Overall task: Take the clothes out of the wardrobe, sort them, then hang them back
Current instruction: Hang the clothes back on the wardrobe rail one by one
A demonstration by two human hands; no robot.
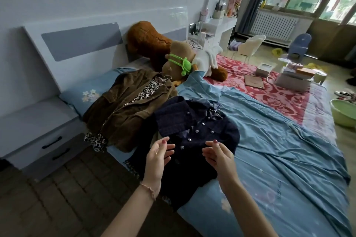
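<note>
Head view: navy jacket (194, 140) lies flat on bed (269, 140), directly under and ahead of both hands, long axis running away from them twd collar, hanger hook at far end. Left hand (157, 157) & right hand (218, 155) hover apart, fingers loose, gripping nothing, abt equally near. Brown jacket (131, 106) lies left, beyond left hand.

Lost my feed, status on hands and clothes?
Left hand and right hand open above navy jacket. Jacket flat on bed, brown coat beside it.
</note>
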